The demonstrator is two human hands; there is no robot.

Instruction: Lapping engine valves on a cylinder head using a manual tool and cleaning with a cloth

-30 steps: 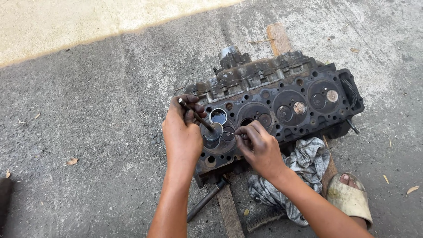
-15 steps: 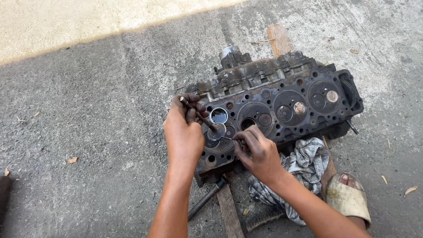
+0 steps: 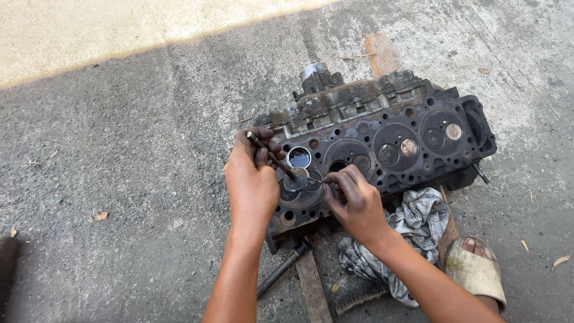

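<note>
A grey concrete floor (image 3: 119, 179) is seen from above, with a few dry leaves scattered at the left. Compared with the picture of half a second before, little has changed: both hands remain over the left end of the engine part, and the right hand has shifted only slightly.

Left of centre, the left hand (image 3: 251, 179) is closed around the thin stem of an engine valve (image 3: 286, 168). The stem slants up to the left between the fingers, while the round valve head is lowered to the right, just above a port in the cylinder head (image 3: 382, 143). Just beside it, the right hand (image 3: 354, 202) is pinched shut on a small thin tool (too small to be identified), whose tip is touching the valve head. The two hands are held near each other but apart, with the valve between them.

The dark, grimy cylinder head is laid across a wooden plank (image 3: 380, 52) on the floor, its face of round chambers turned upward and stretching away to the right of the hands. A dark metal bar (image 3: 281, 270) is seen on the floor below its left end. Under its near edge a crumpled grey rag (image 3: 412, 222) is bunched, and at the far right a foot in a worn sandal (image 3: 475, 269) is planted.
</note>
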